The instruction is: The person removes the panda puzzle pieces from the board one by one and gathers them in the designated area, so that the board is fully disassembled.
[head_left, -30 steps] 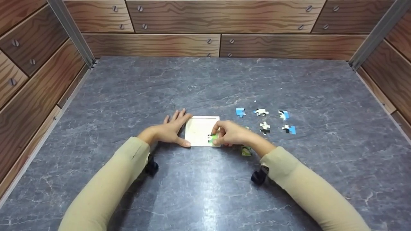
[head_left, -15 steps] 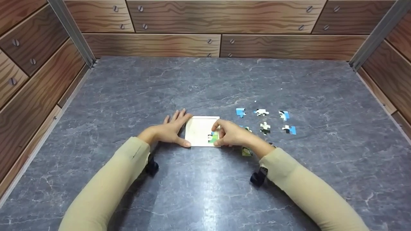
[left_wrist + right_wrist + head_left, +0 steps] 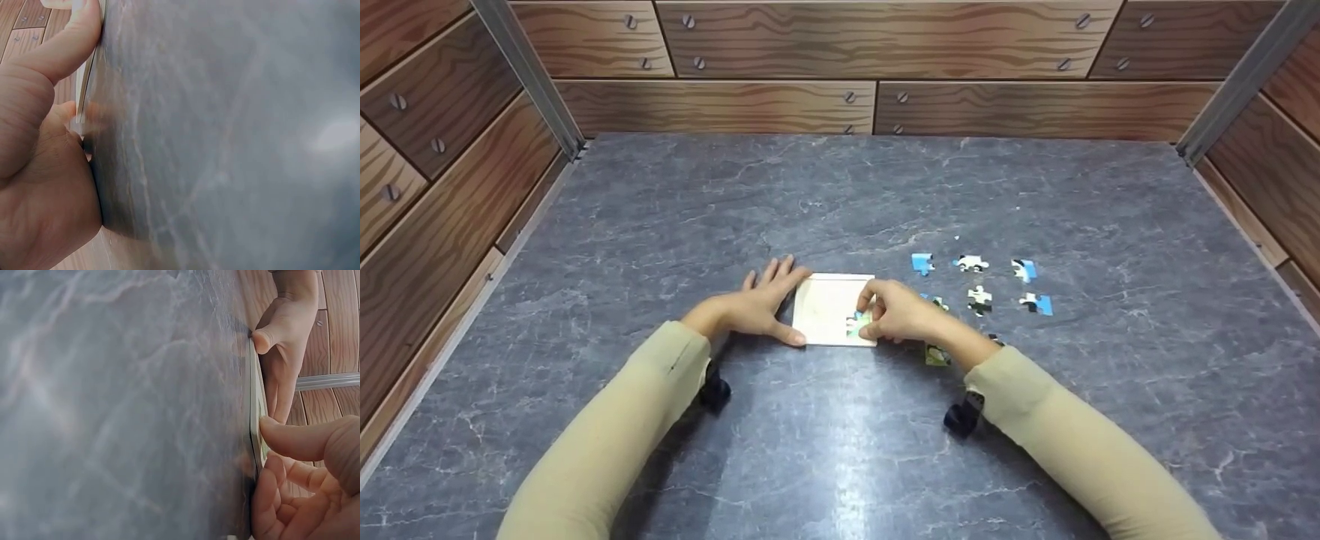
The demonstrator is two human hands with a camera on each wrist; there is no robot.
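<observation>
A shallow square wooden puzzle tray (image 3: 819, 307) lies flat on the table between both hands. In its lower right corner sits a green, white and blue jigsaw piece (image 3: 854, 327), partly hidden by fingers. My right hand (image 3: 906, 312) reaches over the tray's right edge and pinches this piece between thumb and curled fingers. From the right wrist view, the thumb (image 3: 292, 439) presses at the tray's top face. My left hand (image 3: 757, 306) lies with spread fingers along the left edge, thumb at the near corner. The left wrist view shows that thumb (image 3: 67, 48) against the tray rim.
Several loose jigsaw pieces lie right of the tray, among them a blue one (image 3: 922, 263), a white-and-black one (image 3: 979, 299) and a green one (image 3: 936, 355). My right forearm partly covers some. Wood-patterned walls (image 3: 765, 41) enclose the grey marbled table (image 3: 720, 187).
The right hand has shifted only slightly over the tray corner, and a blue part of the pinched jigsaw piece now shows. My left hand and the loose pieces have stayed put.
</observation>
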